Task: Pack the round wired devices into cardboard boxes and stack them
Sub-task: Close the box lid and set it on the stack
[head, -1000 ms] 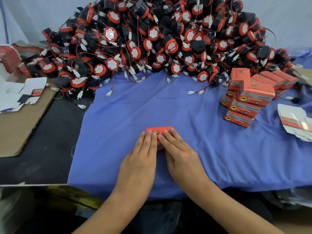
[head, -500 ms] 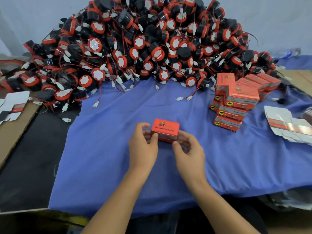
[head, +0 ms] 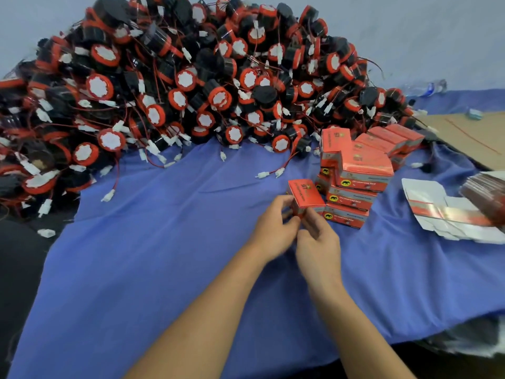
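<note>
A closed red cardboard box (head: 305, 195) is held just above the blue cloth (head: 169, 242), right beside the stack of packed red boxes (head: 355, 181). My left hand (head: 274, 227) grips its left side with curled fingers. My right hand (head: 317, 239) pinches its lower right corner from below. A large heap of round black-and-red wired devices (head: 191, 86) with white connectors fills the back of the table.
Flat unfolded box blanks (head: 448, 214) lie on the cloth at the right, with a darker bundle (head: 486, 195) on them. Brown cardboard (head: 470, 138) lies at the far right. Loose white connectors (head: 269, 173) trail on the cloth. Black surface (head: 19, 255) at the left.
Both hands have lifted the red box off the cloth and carried it to the right, up against the stack of packed boxes. The camera view has swung right too.
</note>
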`<state>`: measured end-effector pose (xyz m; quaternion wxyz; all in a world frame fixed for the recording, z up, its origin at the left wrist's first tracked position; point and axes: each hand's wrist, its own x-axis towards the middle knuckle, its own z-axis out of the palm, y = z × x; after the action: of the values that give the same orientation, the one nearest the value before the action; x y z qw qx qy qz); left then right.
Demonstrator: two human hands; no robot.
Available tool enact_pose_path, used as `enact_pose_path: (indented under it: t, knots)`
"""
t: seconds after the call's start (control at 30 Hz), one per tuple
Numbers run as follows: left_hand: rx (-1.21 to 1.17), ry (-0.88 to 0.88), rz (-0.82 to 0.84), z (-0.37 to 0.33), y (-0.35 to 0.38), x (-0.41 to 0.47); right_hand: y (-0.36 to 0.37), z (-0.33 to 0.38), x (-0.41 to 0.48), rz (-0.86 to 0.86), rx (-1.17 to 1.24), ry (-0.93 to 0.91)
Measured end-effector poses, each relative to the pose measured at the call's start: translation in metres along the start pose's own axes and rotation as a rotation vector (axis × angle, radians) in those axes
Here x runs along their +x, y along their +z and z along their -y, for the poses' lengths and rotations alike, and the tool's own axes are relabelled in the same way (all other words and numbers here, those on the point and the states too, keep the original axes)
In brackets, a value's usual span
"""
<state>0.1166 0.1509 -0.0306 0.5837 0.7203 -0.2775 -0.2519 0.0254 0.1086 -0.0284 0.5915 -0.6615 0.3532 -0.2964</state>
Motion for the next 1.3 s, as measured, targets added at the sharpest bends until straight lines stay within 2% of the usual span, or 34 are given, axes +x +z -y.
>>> enact_pose_path:
  t: [0.23,0.3,0.37,0.4,0.43,0.53,0.6,0.7,0.87,0.97,1.07,1.13,1.2,1.3]
  knots:
    - [-0.028,0.011,0.086,-0.002,0.005,0.006,-0.004,-0.008,0.005,0.021,-0.006,0.034]
    - [0.009,0.016,-0.071,-0.009,0.013,-0.005,-0.007,-0.008,0.003,0.007,0.013,0.048]
    - [0.061,0.06,-0.4,-0.013,0.028,-0.025,-0.013,-0.009,0.0,-0.027,0.059,0.063]
    - [0.04,0.102,-0.519,-0.015,0.037,-0.036,-0.017,-0.008,-0.002,-0.04,0.099,0.065]
    - [-0.003,0.133,-0.569,-0.018,0.047,-0.046,-0.023,-0.007,-0.005,-0.05,0.147,0.061]
    - [-0.137,0.173,-0.474,-0.025,0.074,-0.064,-0.048,0.001,-0.014,-0.139,0.247,-0.001]
    - [-0.149,0.199,-0.355,-0.03,0.09,-0.068,-0.069,0.004,-0.017,-0.266,0.186,-0.095]
    - [-0.114,0.209,-0.122,-0.042,0.118,-0.063,-0.105,0.005,-0.01,-0.455,0.006,-0.166]
    - [0.057,0.135,0.106,-0.054,0.167,-0.029,-0.167,-0.007,0.027,-0.517,-0.426,-0.101]
    - [0.121,0.042,0.133,-0.055,0.188,-0.003,-0.184,-0.012,0.051,-0.463,-0.666,-0.143]
    - [0.072,-0.083,0.159,-0.056,0.207,0.016,-0.194,-0.02,0.07,-0.386,-0.894,-0.093]
    - [0.103,-0.119,0.154,-0.056,0.216,0.027,-0.195,-0.026,0.073,-0.385,-0.923,-0.043]
    - [0.133,-0.116,0.125,-0.055,0.222,0.033,-0.193,-0.033,0.072,-0.405,-0.939,-0.082]
    - [0.05,-0.16,0.044,-0.056,0.227,0.034,-0.193,-0.035,0.069,-0.467,-0.895,-0.131]
